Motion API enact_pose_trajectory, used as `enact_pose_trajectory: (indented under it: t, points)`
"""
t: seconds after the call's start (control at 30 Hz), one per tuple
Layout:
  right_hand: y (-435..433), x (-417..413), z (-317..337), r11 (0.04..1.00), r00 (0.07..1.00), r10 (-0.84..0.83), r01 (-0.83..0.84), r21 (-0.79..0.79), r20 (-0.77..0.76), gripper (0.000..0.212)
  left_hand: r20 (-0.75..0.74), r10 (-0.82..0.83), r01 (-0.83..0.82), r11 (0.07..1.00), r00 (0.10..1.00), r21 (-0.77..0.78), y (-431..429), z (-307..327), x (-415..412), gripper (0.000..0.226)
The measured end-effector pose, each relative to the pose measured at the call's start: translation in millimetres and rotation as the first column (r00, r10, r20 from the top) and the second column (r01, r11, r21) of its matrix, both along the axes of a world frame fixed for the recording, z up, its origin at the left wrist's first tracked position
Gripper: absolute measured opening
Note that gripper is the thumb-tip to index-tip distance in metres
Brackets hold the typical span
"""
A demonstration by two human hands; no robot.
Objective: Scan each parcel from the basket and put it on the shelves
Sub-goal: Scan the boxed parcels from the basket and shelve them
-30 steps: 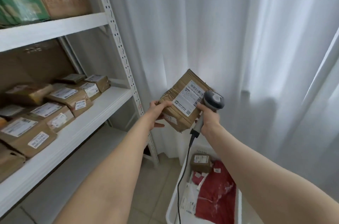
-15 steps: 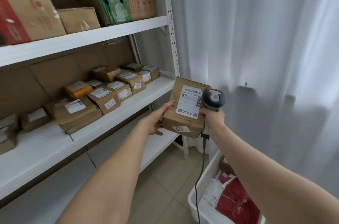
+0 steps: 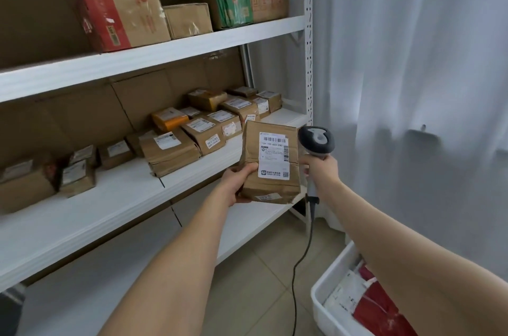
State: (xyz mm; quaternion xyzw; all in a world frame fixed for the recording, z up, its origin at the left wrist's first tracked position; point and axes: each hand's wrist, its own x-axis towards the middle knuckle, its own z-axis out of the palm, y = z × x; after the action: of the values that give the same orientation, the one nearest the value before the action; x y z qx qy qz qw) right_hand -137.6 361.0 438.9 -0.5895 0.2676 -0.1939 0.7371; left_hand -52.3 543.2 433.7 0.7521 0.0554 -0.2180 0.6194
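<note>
Parcel (image 3: 270, 162) held upright in my left hand (image 3: 237, 185) before the middle shelf (image 3: 118, 190), my right hand (image 3: 320, 170) gripping the scanner (image 3: 316, 140) just beside it, labelled boxes (image 3: 170, 150) crowding the shelf behind, white basket (image 3: 327, 289) low right, curtain (image 3: 412, 60) beyond.

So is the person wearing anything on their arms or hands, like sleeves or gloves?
No. The left arm and right arm are bare all the way to the picture's edge, with no sleeves showing. The left grip and right grip are bare hands: no gloves, and no watch, bracelet or ring shows on the parts in view.
</note>
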Motion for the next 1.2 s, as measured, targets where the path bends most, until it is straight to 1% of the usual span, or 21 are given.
enact_pose_trajectory:
  t: [0.03,0.1,0.2,0.43,0.57,0.77,0.97,1.2]
  points:
    - [5.0,3.4,2.1,0.998,0.999,0.043,-0.043,0.045,0.011,0.008,0.004,0.01,-0.01,1.0,1.0,-0.009,6.0,-2.2,5.5,0.072]
    - [15.6,11.8,5.1,0.981,0.99,0.135,-0.14,0.134,0.044,0.01,0.005,0.016,-0.016,1.0,1.0,-0.023,17.6,-7.1,18.7,0.07]
    - [36.9,27.2,9.9,0.972,0.979,0.203,-0.205,0.114,0.025,0.002,-0.005,0.011,-0.011,0.999,1.0,-0.035,34.5,-15.6,43.2,0.07]
    - [84.6,69.0,25.3,0.971,0.972,0.227,-0.222,0.088,-0.054,0.015,-0.027,-0.047,0.045,0.998,0.999,-0.051,62.6,-31.9,100.9,0.067]
    - [102.8,84.6,29.5,0.98,0.977,0.197,-0.192,0.056,-0.086,0.009,-0.043,-0.083,0.079,0.993,0.996,-0.086,74.8,-36.9,125.6,0.066]
    - [122.2,93.7,37.6,0.982,0.977,0.182,-0.175,0.074,-0.108,0.005,-0.063,-0.133,0.125,0.985,0.989,-0.118,91.3,-37.8,145.4,0.068]
    - [134.8,93.0,47.2,0.981,0.971,0.193,-0.193,0.013,-0.138,0.004,-0.069,-0.15,0.14,0.981,0.986,-0.131,98.2,-35.5,150.1,0.068]
    - [136.6,83.9,60.3,0.977,0.968,0.215,-0.213,0.034,-0.129,0.002,-0.065,-0.136,0.126,0.984,0.989,-0.128,97.9,-27.0,142.1,0.066]
